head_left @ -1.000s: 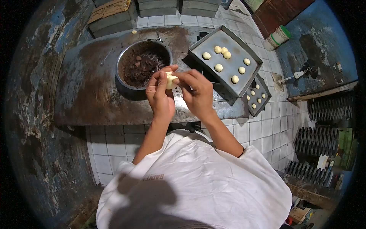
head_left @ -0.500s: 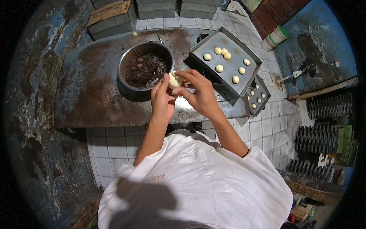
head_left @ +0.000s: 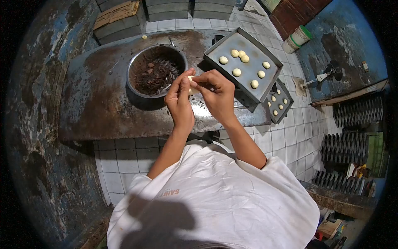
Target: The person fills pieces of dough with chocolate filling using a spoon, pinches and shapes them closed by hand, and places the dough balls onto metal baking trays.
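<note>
A pale dough piece (head_left: 191, 90) is mostly hidden between my fingers, in front of the bowl's right side. My left hand (head_left: 180, 99) is closed around it from the left, thumb raised. From the right, my right hand (head_left: 217, 93) pinches its edge with thumb and forefinger. The metal bowl (head_left: 132, 85) beside my left hand holds a dark brown crumbly filling (head_left: 154, 74). To the right, a metal tray (head_left: 253, 45) carries several pale dough balls (head_left: 236, 72), two or three of them touching.
The worn metal table (head_left: 91, 99) lies under the bowl. A second tray (head_left: 285, 111) with small dough balls sits lower right. A small dough bit (head_left: 144, 37) lies at the table's far edge. Grey boxes (head_left: 120, 27) stand beyond. A white bucket (head_left: 297, 39) is at the back right.
My fingers have closed in over the dough, which was more exposed half a second ago. My right hand's fingers have drawn together into a pinch at its edge.
</note>
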A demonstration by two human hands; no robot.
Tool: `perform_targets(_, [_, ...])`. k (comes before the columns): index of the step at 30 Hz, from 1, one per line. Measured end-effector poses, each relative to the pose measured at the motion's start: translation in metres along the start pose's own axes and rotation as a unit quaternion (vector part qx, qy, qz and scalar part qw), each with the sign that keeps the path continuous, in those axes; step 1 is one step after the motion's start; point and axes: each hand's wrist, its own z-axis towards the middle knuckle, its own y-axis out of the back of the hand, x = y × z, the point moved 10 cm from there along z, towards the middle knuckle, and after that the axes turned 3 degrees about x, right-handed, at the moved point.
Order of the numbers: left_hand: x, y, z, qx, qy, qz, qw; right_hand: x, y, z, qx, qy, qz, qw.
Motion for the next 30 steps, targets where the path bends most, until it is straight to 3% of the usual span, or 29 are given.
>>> perform_targets(2, [0.01, 0.002, 0.001, -0.011, 0.02, -0.016, 1.0, 0.011, 0.0, -0.004, 0.001, 0.046, -0.072, 0.996])
perform_targets(4, [0.035, 0.009, 0.001, -0.048, 0.113, -0.114, 0.986, 0.007, -0.001, -0.007, 0.01, 0.052, -0.07, 0.996])
perform_targets(6, [0.047, 0.01, 0.003, -0.066, 0.138, -0.101, 0.983, -0.003, 0.001, -0.014, 0.046, 0.037, -0.068, 0.996])
perform_targets(9, [0.07, -0.003, -0.002, -0.073, 0.187, -0.072, 0.977, -0.029, 0.019, -0.022, 0.017, 0.025, -0.101, 0.994])
perform_targets(10, [0.071, -0.006, -0.002, -0.073, 0.169, -0.039, 0.982, -0.048, 0.024, -0.024, 0.023, -0.063, -0.09, 0.994])
perform_targets(13, [0.08, -0.022, -0.004, -0.057, 0.134, 0.031, 0.989, -0.06, 0.058, -0.019, -0.053, -0.05, -0.079, 0.994])
perform_targets(15, [0.081, -0.061, -0.001, 0.051, 0.055, 0.168, 0.983, -0.09, 0.085, -0.016, -0.078, -0.071, -0.044, 0.993])
perform_targets(17, [0.111, -0.073, 0.001, 0.095, 0.062, 0.175, 0.978, -0.151, 0.081, -0.033, 0.047, -0.254, 0.191, 0.947])
perform_targets(18, [0.122, -0.092, 0.0, 0.185, 0.008, 0.243, 0.952, -0.177, 0.078, -0.052, 0.129, -0.345, 0.251, 0.895])
perform_targets(19, [0.135, -0.112, -0.002, 0.254, 0.009, 0.29, 0.923, -0.192, 0.093, -0.056, 0.129, -0.347, 0.253, 0.894])
perform_targets(20, [0.148, -0.13, -0.007, 0.321, 0.003, 0.331, 0.887, -0.207, 0.095, -0.071, 0.165, -0.395, 0.289, 0.856])
perform_targets(21, [0.175, -0.13, -0.012, 0.33, 0.025, 0.369, 0.868, -0.217, 0.099, -0.081, 0.203, -0.44, 0.323, 0.813])
perform_targets(23, [0.197, -0.138, -0.011, 0.299, 0.08, 0.348, 0.885, -0.235, 0.131, -0.072, 0.211, -0.458, 0.369, 0.78])
perform_targets(27, [0.228, -0.1, 0.006, 0.174, 0.159, 0.349, 0.907, -0.34, 0.244, 0.012, 0.289, -0.398, 0.037, 0.87])
perform_targets(30, [0.24, -0.039, -0.001, 0.076, 0.205, 0.393, 0.893, -0.384, 0.33, 0.126, 0.122, -0.231, -0.217, 0.94])
